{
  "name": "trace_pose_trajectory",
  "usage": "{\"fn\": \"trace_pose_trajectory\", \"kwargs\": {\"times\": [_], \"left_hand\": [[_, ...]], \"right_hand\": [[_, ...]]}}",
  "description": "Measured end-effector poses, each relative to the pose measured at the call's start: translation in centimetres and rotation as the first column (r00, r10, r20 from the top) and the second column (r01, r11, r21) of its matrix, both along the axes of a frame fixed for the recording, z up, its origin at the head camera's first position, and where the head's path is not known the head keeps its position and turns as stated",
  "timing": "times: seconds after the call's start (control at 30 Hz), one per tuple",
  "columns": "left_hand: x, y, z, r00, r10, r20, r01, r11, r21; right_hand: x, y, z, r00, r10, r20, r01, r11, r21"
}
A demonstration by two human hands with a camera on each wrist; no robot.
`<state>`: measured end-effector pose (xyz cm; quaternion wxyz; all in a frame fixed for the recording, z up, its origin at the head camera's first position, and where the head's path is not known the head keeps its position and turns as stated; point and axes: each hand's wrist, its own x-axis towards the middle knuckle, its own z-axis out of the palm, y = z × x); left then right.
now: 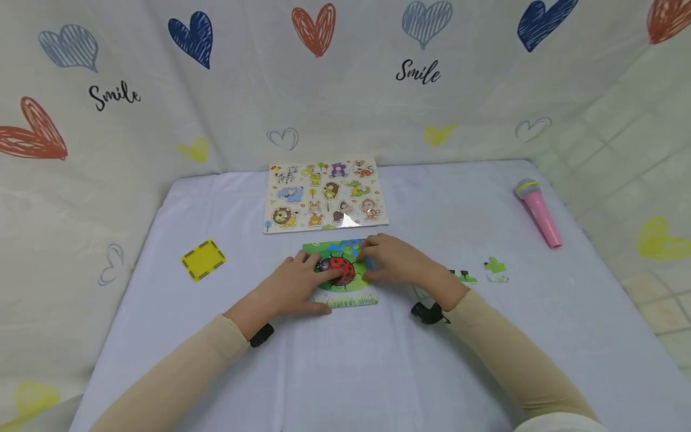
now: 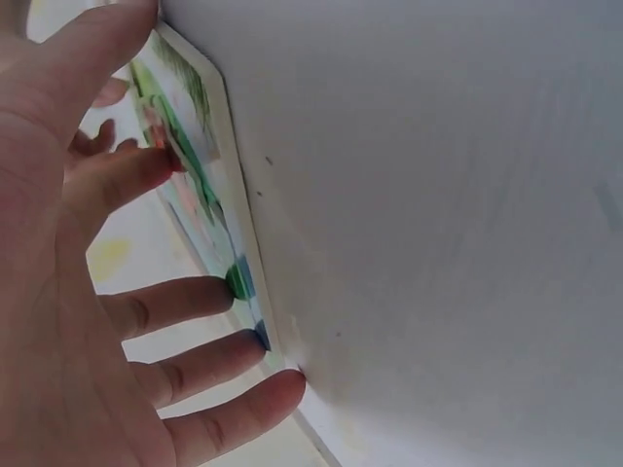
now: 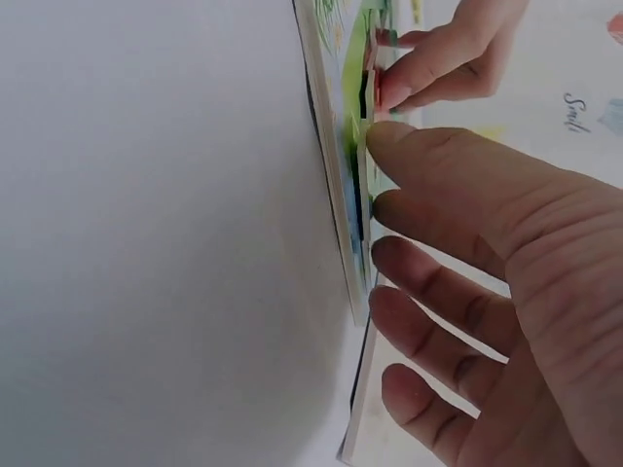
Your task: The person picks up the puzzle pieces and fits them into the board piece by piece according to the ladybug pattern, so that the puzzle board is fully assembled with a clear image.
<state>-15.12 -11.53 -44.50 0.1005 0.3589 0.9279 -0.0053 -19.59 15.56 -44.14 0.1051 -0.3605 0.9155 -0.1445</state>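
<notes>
A small ladybug jigsaw puzzle (image 1: 351,300) lies flat at the middle of the table. Over its left side my left hand (image 1: 294,285) spreads its fingers, the index fingertip on the ladybug and the thumb by the near left corner. In the left wrist view, the other fingertips rest along the puzzle board's edge (image 2: 243,209). My right hand (image 1: 396,259) is at the puzzle's right side. Seen from the right wrist, its thumb and fingertips pinch the edge of a puzzle piece (image 3: 363,170) standing slightly raised above the board.
Behind the puzzle lies an animal picture board (image 1: 324,198). Loose puzzle pieces, including a green and white one (image 1: 496,270), lie to the right, some partly behind my right wrist. A pink toy microphone (image 1: 541,216) is at far right, a yellow rectangle (image 1: 203,260) at left.
</notes>
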Motion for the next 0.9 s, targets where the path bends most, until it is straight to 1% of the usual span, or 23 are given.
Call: {"fn": "trace_pose_trajectory", "kwargs": {"times": [0.1,0.23,0.43,0.67,0.9], "left_hand": [[-0.10,0.11,0.06,1.000,0.002,-0.005,-0.002,1.000,-0.003],[-0.15,0.24,0.37,1.000,-0.006,-0.016,0.006,1.000,-0.026],[-0.18,0.48,0.77,0.999,-0.018,-0.027,0.016,0.998,-0.054],[-0.26,0.65,0.75,1.000,-0.008,-0.027,0.005,0.996,-0.085],[-0.38,0.65,0.70,1.000,-0.005,-0.005,0.004,0.997,-0.083]], "right_hand": [[-0.05,0.13,-0.12,1.000,0.006,-0.028,-0.006,1.000,-0.005],[-0.02,0.09,-0.31,0.999,0.026,-0.045,-0.026,0.999,-0.018],[0.35,-0.09,-0.01,0.999,0.004,-0.038,-0.004,1.000,-0.005],[0.72,-0.66,0.59,0.998,0.008,-0.062,-0.005,0.999,0.034],[0.90,-0.40,0.62,0.999,-0.013,-0.048,0.014,1.000,0.017]]}}
